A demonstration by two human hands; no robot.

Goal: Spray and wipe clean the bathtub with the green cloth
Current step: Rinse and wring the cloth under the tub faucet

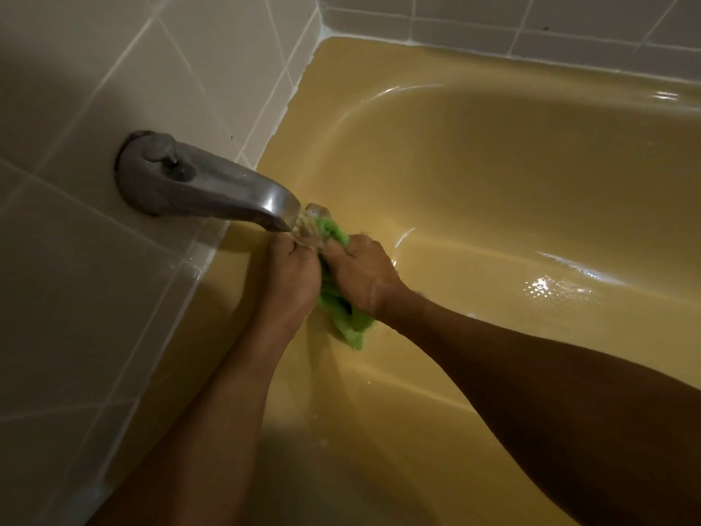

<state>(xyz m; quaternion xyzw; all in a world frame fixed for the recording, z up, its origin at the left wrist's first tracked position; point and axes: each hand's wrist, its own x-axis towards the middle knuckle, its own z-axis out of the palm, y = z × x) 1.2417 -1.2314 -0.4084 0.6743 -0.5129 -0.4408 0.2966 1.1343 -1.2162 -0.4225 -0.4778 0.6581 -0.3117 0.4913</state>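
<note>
Mustard-yellow enamel fills most of the view: the bathtub (493, 176) curves away to the right, its floor wet and catching bright glints of light. Beige tiled wall (87, 77) with pale grout lines rises on the left and runs along the far edge of the tub.

From the left wall a dull grey metal spout (212, 184) juts out over the tub, with a small round knob (160, 149) standing on top near its base. Water (303, 231) runs from the mouth of the spout and falls straight onto the hands below.

Both hands meet just under the spout, low over the tub's end slope. The left hand (294, 277) is curled into a tight fist round one side of the green cloth (347, 322), knuckles up, touching the stream. The right hand (362, 273) is closed round the other side of the same cloth, fingers folded under so their tips are hidden. The two fists sit close together, nearly touching, with the cloth bunched between them.

Cloth shows in two places: a bright green fold pokes up above the right hand's knuckles, right beside the falling water, and a longer crumpled tail hangs down below the two wrists toward the tub's surface. Whether that tail touches the enamel cannot be told.

Both forearms are bare and reach in from the bottom of the view, the right one crossing the tub from the lower right corner. A small shiny shape sits just behind the spout's mouth; it is too blurred to make out.
</note>
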